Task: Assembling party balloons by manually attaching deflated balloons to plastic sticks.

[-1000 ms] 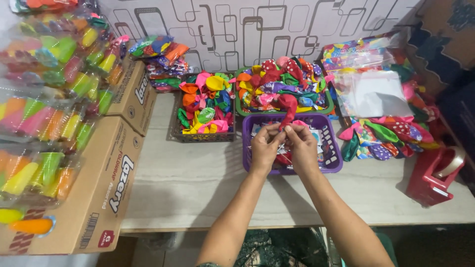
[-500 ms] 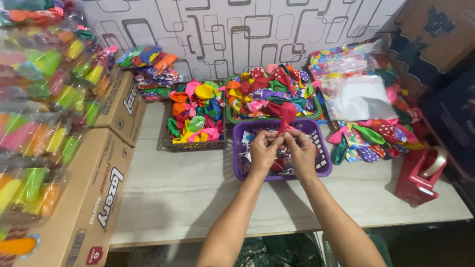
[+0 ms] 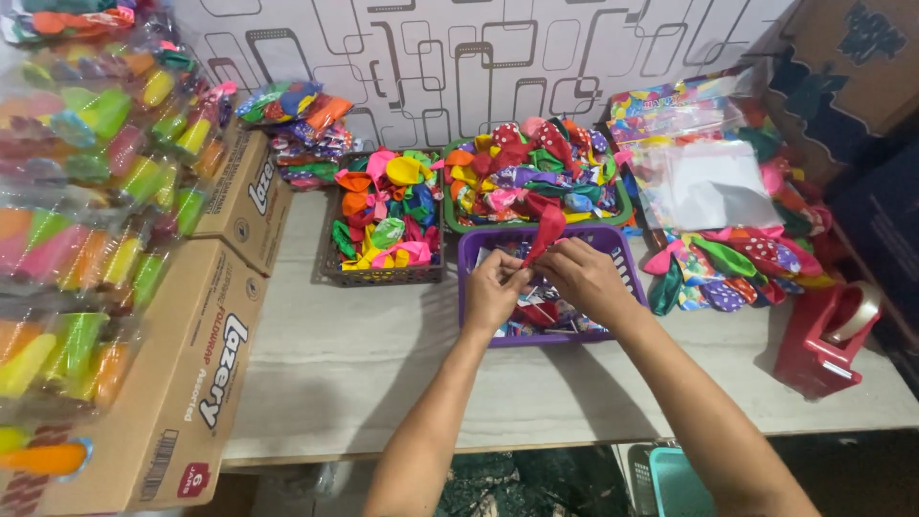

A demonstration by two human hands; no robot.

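Head view: two hands pinching a red balloon over a purple basket.

Left hand (image 3: 495, 287) and right hand (image 3: 579, 273) meet, fingers closed on the neck end of the red balloon (image 3: 546, 230), held just above the purple basket (image 3: 613, 239) so it stays over its bin. Beside it: dark basket (image 3: 383, 276) and green basket (image 3: 622, 206) of sorted balloons, red tape dispenser (image 3: 823, 335) within right-hand reach, cardboard boxes (image 3: 182, 383) at left.

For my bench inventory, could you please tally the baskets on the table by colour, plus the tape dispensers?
Purple basket, under both hands: 1
Green basket, heaped with balloons: 1
Dark basket, heaped with balloons: 1
Red tape dispenser: 1
Total: 4
The left hand and right hand hold a red balloon.
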